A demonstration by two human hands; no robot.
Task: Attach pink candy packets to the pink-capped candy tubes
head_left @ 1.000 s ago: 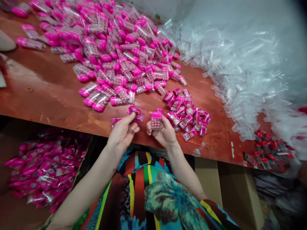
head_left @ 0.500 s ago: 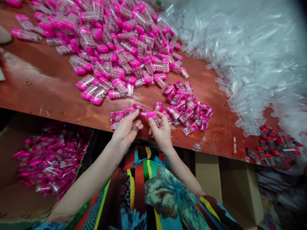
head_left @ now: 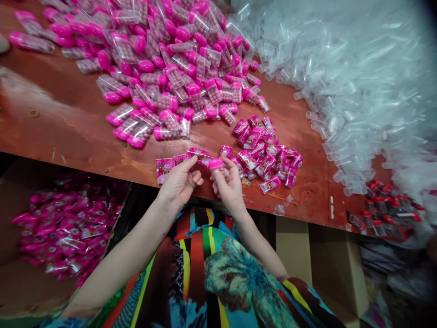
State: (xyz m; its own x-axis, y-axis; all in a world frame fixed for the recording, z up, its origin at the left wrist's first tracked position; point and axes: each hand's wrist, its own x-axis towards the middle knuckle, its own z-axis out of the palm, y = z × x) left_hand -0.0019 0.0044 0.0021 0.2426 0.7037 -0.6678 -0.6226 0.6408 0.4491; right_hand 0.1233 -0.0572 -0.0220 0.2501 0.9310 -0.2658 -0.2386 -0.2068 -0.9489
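My right hand [head_left: 228, 186] grips a small clear bottle with a pink cap [head_left: 216, 164], filled with pink candy balls. My left hand [head_left: 180, 183] pinches the end of a strip of pink printed labels [head_left: 177, 161] that lies along the near edge of the red-brown table [head_left: 68, 132]. The label end touches the bottle by its cap. Both hands hover at the table edge, above my colourful striped lap.
A big heap of pink-capped candy bottles [head_left: 164, 59] covers the far table. Labelled bottles [head_left: 266, 155] lie right of my hands. Clear empty sleeves [head_left: 358, 91] pile at right. Red-capped bottles [head_left: 385, 216] sit far right. A cardboard box of wrapped pink bottles [head_left: 64, 228] stands lower left.
My right hand tipped the bottle from upright to sideways and lowered it. My left hand brought the label strip across until it met the bottle.
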